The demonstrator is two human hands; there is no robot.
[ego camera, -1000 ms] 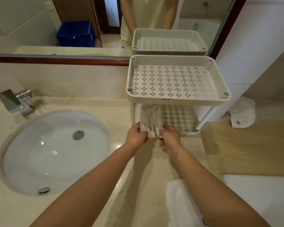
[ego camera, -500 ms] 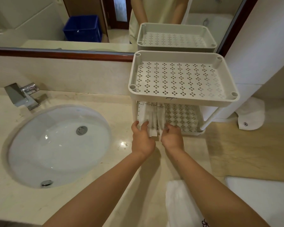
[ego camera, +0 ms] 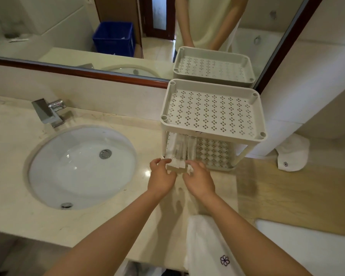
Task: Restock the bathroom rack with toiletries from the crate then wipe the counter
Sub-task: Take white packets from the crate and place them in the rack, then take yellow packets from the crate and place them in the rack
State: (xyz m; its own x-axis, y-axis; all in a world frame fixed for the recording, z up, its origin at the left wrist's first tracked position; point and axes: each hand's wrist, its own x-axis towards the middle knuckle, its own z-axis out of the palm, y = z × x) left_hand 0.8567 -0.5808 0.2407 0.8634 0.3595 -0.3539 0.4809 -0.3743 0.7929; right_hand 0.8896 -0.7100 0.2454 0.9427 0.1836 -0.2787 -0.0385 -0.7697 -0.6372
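Note:
A white two-tier plastic rack (ego camera: 211, 134) stands on the marble counter (ego camera: 14, 156) against the mirror. Its perforated top shelf holds nothing. Several long white sachets (ego camera: 178, 150) lie on the left side of the lower shelf, their near ends sticking out over the front edge. My left hand (ego camera: 160, 177) and my right hand (ego camera: 198, 179) flank those near ends, with fingertips pinching the sachets from both sides. The far ends are hidden under the top shelf.
A round white sink (ego camera: 82, 166) with a chrome tap (ego camera: 48, 112) lies to the left. A white towel (ego camera: 211, 248) hangs over the counter's front edge and another folded towel (ego camera: 292, 154) sits to the right. The blue crate (ego camera: 114, 37) shows in the mirror.
The sachets have gone from held up in front of the rack to lying on the lower shelf; both hands stay at their near ends.

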